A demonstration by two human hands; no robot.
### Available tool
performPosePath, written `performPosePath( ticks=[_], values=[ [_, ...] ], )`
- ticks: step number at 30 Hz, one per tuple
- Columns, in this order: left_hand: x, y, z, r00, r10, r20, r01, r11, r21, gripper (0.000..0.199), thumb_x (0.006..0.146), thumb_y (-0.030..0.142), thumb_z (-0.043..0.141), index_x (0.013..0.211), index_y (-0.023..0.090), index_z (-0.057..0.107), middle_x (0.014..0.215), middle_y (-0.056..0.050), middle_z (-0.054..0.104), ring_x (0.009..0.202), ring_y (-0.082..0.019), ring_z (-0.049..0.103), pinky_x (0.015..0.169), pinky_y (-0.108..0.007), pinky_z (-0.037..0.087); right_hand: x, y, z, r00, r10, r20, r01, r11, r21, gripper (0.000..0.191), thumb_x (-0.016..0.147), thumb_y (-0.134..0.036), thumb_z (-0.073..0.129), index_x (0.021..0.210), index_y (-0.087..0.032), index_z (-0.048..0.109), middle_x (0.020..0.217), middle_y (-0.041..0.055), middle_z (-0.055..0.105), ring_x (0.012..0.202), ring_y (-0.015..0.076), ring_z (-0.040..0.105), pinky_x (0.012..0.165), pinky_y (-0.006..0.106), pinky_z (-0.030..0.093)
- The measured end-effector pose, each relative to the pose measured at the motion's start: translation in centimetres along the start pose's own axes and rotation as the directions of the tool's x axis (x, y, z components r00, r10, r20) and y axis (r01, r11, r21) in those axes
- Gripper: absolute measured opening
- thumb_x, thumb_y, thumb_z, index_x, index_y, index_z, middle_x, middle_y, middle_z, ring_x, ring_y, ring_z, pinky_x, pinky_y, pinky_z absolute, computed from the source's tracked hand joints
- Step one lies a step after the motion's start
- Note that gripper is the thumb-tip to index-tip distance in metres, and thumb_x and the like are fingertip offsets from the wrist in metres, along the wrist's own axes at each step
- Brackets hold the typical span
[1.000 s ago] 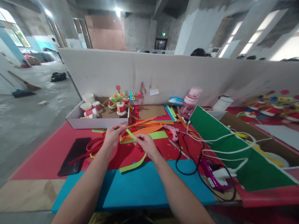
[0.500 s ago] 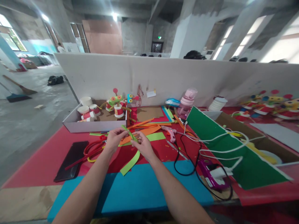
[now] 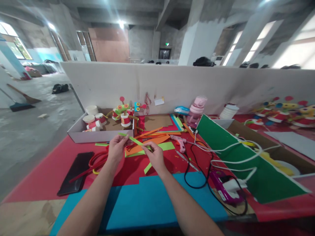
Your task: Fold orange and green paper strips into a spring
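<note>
A narrow light-green paper strip stretches between my two hands above the red tabletop. My left hand pinches it near its left end, which pokes out past the fingers. My right hand grips it further right, and a tail of green paper hangs below that hand. Behind and under my hands lie orange paper pieces and a flat green piece. Red-handled scissors lie left of my left wrist, partly hidden by it.
A shallow box with paper cups and a cup figure stands at the back left. A black phone lies at left. To the right are a pink glue gun, looped cables, a purple power strip and a green-sided box.
My hands have moved apart, so a longer stretch of the green strip shows between them. The tail below my right hand has become shorter.
</note>
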State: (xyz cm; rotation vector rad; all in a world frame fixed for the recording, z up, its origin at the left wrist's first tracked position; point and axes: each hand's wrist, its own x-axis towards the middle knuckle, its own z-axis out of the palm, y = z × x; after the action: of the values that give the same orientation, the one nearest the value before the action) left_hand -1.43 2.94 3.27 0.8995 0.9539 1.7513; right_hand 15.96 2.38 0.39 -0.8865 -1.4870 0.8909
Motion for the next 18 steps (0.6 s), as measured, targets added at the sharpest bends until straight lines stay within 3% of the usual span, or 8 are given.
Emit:
performPosePath(
  ticks=[7, 12, 15, 18],
  values=[
    [-0.2, 0.1, 0.6, 1.0, 0.029, -0.001, -0.029, 0.998, -0.047, 0.033, 0.058, 0.035, 0.087, 0.072, 0.015, 0.064, 0.061, 0.001, 0.066, 0.055, -0.012, 0.063, 0.056, -0.025, 0.053, 0.2, -0.2, 0.0, 0.994, -0.003, -0.106, 0.002, 1.0, -0.01, 0.021, 0.079, -0.04, 0.07, 0.072, -0.02, 0.065, 0.071, 0.0, 0.06, 0.064, 0.0141, 0.05, 0.061, 0.026, 0.039],
    [-0.3, -0.2, 0.6, 0.998, 0.057, -0.003, -0.057, 0.997, -0.05, 0.031, 0.06, 0.033, 0.086, 0.075, 0.017, 0.064, 0.063, 0.002, 0.065, 0.057, -0.013, 0.062, 0.057, -0.025, 0.053, 0.2, 0.4, 0.3, 0.982, 0.136, -0.132, -0.123, 0.987, 0.102, 0.032, 0.074, -0.043, 0.074, 0.065, -0.021, 0.052, 0.067, -0.0024, 0.056, 0.06, 0.0127, 0.046, 0.058, 0.025, 0.038],
    [-0.2, -0.4, 0.2, 0.994, 0.111, -0.011, -0.111, 0.994, 0.023, 0.027, 0.065, 0.034, 0.083, 0.074, 0.017, 0.064, 0.061, 0.002, 0.064, 0.056, -0.012, 0.062, 0.059, -0.025, 0.054, 0.3, 0.7, 0.3, 0.978, 0.202, -0.057, -0.192, 0.969, 0.153, 0.033, 0.073, -0.044, 0.073, 0.068, -0.021, 0.05, 0.069, -0.0031, 0.055, 0.064, 0.0131, 0.049, 0.062, 0.025, 0.041],
    [-0.1, -0.2, -0.3, 0.988, 0.155, -0.003, -0.153, 0.979, 0.133, 0.026, 0.069, 0.037, 0.08, 0.076, 0.016, 0.066, 0.063, 0.001, 0.065, 0.058, -0.013, 0.063, 0.061, -0.026, 0.054, 0.7, 0.8, -0.3, 0.967, 0.225, 0.116, -0.244, 0.952, 0.184, 0.037, 0.067, -0.043, 0.079, 0.091, -0.022, 0.059, 0.087, 0.0001, 0.062, 0.084, 0.0171, 0.059, 0.078, 0.029, 0.046]
  ],
)
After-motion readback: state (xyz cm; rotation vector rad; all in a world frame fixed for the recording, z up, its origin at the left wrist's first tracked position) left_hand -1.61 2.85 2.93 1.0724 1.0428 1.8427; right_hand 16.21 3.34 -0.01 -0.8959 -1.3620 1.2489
